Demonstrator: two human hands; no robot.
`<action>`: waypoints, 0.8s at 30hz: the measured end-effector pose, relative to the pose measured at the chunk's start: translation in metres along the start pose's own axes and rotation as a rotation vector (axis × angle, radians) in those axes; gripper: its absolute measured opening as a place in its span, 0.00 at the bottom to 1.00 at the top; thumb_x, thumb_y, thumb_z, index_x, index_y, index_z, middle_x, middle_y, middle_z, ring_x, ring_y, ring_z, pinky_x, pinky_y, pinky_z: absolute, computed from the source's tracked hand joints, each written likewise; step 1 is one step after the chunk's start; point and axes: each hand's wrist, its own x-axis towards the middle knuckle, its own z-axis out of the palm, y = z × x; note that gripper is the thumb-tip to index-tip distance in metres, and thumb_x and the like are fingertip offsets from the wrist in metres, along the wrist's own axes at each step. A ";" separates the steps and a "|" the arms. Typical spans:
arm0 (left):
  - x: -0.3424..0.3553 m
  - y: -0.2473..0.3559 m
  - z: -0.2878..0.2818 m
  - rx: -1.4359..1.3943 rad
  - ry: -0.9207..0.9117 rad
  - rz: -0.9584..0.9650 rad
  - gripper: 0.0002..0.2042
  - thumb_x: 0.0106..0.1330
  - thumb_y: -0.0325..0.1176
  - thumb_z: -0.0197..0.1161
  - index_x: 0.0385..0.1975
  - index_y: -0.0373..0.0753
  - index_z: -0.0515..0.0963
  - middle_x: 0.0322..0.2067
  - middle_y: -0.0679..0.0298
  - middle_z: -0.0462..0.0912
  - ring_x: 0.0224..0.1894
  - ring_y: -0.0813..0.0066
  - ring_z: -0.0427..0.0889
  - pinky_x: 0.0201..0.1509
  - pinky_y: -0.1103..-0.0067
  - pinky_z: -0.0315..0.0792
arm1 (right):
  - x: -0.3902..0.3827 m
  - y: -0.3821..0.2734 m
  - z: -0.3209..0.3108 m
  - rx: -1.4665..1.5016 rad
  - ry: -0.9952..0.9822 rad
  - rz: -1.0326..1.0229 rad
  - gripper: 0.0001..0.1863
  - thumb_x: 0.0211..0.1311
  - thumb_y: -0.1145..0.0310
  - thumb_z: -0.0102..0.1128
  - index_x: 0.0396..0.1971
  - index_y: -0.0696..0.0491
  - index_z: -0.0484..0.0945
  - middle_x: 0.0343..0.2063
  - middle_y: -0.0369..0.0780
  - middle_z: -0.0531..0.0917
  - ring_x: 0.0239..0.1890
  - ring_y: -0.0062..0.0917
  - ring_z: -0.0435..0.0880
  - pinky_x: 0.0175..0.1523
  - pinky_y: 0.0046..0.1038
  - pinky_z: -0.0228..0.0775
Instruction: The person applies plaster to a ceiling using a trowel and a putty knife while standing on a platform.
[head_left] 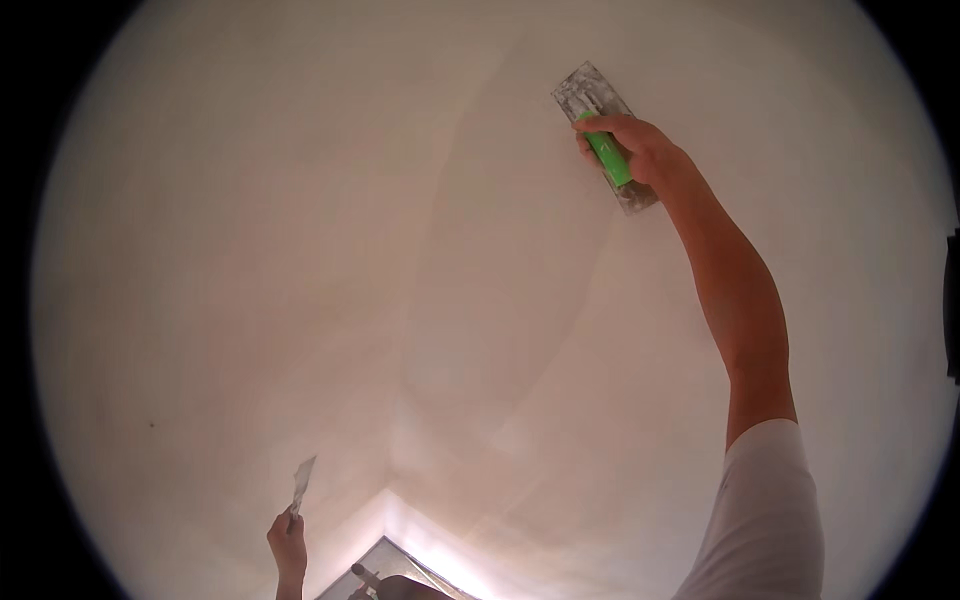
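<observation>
My right hand [640, 145] is closed round the green handle [608, 150] of a plastering trowel [584, 88], up at the upper right. The trowel's grey, plaster-smeared blade lies on or close against the pale surface, tilted, with its upper end toward the left. Low on the left, my left hand [288, 545] grips a putty knife [303, 480] with its blade pointing up. The putty knife seems apart from the surface. A faintly darker, smooth patch [490, 240] runs down the pale plastered surface [270, 220], left of the trowel.
A bright corner [388, 505] shows at the bottom, with a grey panel-like area [385, 555] below it. In front of that stands a dark object with a short tube [365, 575], which I cannot make out. A black edge [952, 305] juts in at the far right.
</observation>
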 end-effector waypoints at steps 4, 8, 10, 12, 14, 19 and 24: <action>0.061 -0.071 0.074 0.014 0.017 0.038 0.14 0.65 0.24 0.60 0.50 0.31 0.80 0.30 0.55 0.80 0.31 0.69 0.78 0.37 0.73 0.70 | 0.061 0.029 -0.005 0.126 0.018 -0.120 0.11 0.64 0.69 0.64 0.42 0.58 0.76 0.30 0.37 0.79 0.27 0.22 0.78 0.34 0.22 0.75; 0.067 -0.092 0.084 -0.163 -0.026 -0.094 0.12 0.66 0.24 0.60 0.48 0.30 0.80 0.27 0.59 0.77 0.29 0.73 0.75 0.35 0.75 0.69 | 0.038 -0.002 0.010 0.128 0.082 -0.282 0.14 0.64 0.68 0.64 0.46 0.57 0.75 0.30 0.36 0.77 0.26 0.22 0.76 0.30 0.21 0.72; 0.063 -0.103 0.065 -0.217 -0.004 -0.124 0.12 0.66 0.24 0.60 0.47 0.30 0.80 0.26 0.61 0.76 0.28 0.75 0.73 0.34 0.76 0.68 | 0.001 0.032 0.057 0.136 -0.058 -0.149 0.14 0.64 0.66 0.64 0.45 0.57 0.75 0.29 0.35 0.77 0.26 0.21 0.75 0.29 0.21 0.71; 0.073 -0.126 0.065 -0.237 0.009 -0.093 0.11 0.66 0.25 0.60 0.46 0.30 0.80 0.25 0.62 0.74 0.27 0.77 0.71 0.33 0.77 0.66 | -0.007 0.043 0.093 -0.079 -0.193 -0.049 0.14 0.63 0.64 0.64 0.42 0.56 0.75 0.27 0.35 0.76 0.26 0.20 0.75 0.29 0.22 0.70; 0.082 -0.147 0.057 -0.213 0.009 -0.081 0.10 0.66 0.25 0.59 0.45 0.30 0.80 0.24 0.64 0.73 0.27 0.78 0.69 0.32 0.77 0.65 | 0.004 0.056 0.131 -0.897 -0.016 -0.172 0.13 0.62 0.65 0.62 0.41 0.56 0.75 0.28 0.40 0.79 0.28 0.24 0.78 0.31 0.28 0.72; 0.121 -0.169 0.055 -0.177 -0.026 -0.001 0.10 0.67 0.27 0.59 0.43 0.30 0.80 0.23 0.65 0.71 0.26 0.79 0.67 0.30 0.76 0.63 | 0.057 0.089 0.149 -1.750 0.558 -0.644 0.12 0.56 0.66 0.59 0.35 0.58 0.75 0.31 0.49 0.84 0.34 0.40 0.86 0.37 0.40 0.80; 0.140 -0.118 0.036 -0.157 -0.021 0.048 0.11 0.67 0.29 0.60 0.44 0.30 0.80 0.22 0.65 0.70 0.25 0.80 0.66 0.30 0.77 0.63 | 0.076 0.030 0.130 -1.571 0.469 -0.345 0.13 0.55 0.64 0.58 0.34 0.59 0.77 0.35 0.52 0.85 0.38 0.44 0.86 0.42 0.43 0.80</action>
